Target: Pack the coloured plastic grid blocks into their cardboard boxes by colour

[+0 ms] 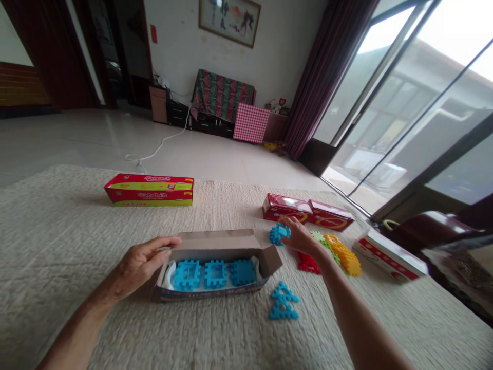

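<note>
My left hand (pixel 142 264) is at the left end of an open cardboard box (pixel 215 295), its thumb and fingers around the corner edge. Inside the box, on a white lining, sit three groups of blue interlocking plastic pieces (pixel 187 275), square with notched edges. My right hand (pixel 302 237) reaches past the box, its fingers and thumb closed about a small cluster of blue interlocking pieces (pixel 278 234) on the rug. Blue triangular pieces (pixel 284 302) lie to the right of the box. Red pieces (pixel 308 262) are partly hidden behind my right forearm.
Yellow pieces (pixel 344 254) and green pieces (pixel 334 253) lie beyond my right forearm. Two dark red boxes (pixel 331 215) stand behind them, and a white-topped box (pixel 391 257) is at the right. A red and green box (pixel 150 194) rests on the rug (pixel 77 226) at far left.
</note>
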### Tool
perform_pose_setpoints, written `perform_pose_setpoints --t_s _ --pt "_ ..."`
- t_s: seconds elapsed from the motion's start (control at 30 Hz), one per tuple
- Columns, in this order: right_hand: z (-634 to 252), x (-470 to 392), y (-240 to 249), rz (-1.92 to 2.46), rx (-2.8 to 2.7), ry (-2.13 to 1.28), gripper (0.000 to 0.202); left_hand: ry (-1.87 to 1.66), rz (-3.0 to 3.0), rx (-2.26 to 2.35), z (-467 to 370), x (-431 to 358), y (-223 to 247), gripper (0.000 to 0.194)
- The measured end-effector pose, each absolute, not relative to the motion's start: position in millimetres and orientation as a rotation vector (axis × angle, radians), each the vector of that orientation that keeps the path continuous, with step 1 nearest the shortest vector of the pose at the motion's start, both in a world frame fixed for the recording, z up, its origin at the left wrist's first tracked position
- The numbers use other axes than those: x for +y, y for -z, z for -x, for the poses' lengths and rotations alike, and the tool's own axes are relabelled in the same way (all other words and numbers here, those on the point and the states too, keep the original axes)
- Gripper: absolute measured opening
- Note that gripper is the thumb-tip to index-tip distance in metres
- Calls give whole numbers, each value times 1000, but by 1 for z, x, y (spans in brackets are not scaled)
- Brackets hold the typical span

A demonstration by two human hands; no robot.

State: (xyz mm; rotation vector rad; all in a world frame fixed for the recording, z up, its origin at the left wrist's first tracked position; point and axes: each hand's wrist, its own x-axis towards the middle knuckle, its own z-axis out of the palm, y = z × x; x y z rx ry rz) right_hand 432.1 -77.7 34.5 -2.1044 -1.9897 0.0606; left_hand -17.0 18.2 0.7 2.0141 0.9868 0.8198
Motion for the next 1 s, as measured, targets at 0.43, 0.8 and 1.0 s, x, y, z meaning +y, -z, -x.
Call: perform_pose_setpoints --t_s 0.43,0.8,1.0 --pt "-342 -100 -108 1599 -2122 276 48 -939 -1958 888 10 8 -15 28" --pt "-219 -62 -100 1002 -2764 2 59 -949 -1903 819 11 9 -13 28" --pt "-204 -49 -90 723 -2927 70 37 -976 -1903 823 11 9 -12 26"
